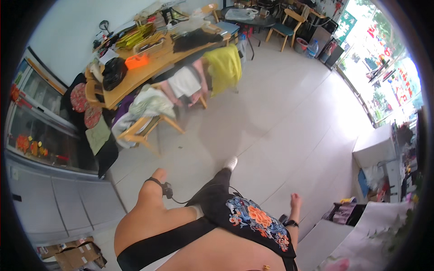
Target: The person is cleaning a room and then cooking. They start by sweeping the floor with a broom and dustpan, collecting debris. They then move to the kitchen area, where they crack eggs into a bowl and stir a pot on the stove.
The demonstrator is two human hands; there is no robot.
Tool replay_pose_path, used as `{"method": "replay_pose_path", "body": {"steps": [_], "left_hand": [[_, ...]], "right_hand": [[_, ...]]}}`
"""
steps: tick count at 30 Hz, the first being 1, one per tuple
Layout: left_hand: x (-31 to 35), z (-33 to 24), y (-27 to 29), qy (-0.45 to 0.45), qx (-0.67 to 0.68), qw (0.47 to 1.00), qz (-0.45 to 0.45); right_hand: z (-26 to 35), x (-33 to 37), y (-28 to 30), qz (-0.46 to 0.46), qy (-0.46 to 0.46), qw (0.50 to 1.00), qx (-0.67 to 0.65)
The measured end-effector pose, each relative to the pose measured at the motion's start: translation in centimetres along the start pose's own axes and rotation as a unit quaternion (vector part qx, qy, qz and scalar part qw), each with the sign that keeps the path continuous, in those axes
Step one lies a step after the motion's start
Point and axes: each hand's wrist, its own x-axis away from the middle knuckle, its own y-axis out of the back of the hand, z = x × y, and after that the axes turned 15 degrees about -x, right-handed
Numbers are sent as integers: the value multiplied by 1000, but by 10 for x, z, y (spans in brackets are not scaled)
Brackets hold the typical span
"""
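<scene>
Chair (134,128) stands ahead, nearer left hand (159,174) than right hand (295,199).

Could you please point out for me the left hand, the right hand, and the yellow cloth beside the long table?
Left hand (159,174): head view, on the middle of the hand.
Right hand (295,200): head view, on the middle of the hand.
Yellow cloth (224,67): head view, on its hanging middle.

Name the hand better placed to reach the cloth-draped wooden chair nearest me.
Likely the left hand: it hangs nearer the wooden chair, on the same side, while the right hand hangs well off rightward.
</scene>
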Motion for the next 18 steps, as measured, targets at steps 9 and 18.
{"method": "replay_pose_path", "body": {"steps": [9, 18], "left_hand": [[-164, 14, 354, 87, 232, 919, -306], [-226, -59, 622, -84, 340, 838, -419]], "right_hand": [[-62, 22, 34, -52, -182, 979, -79], [-55, -38, 43, 12, -180, 983, 10]]}}
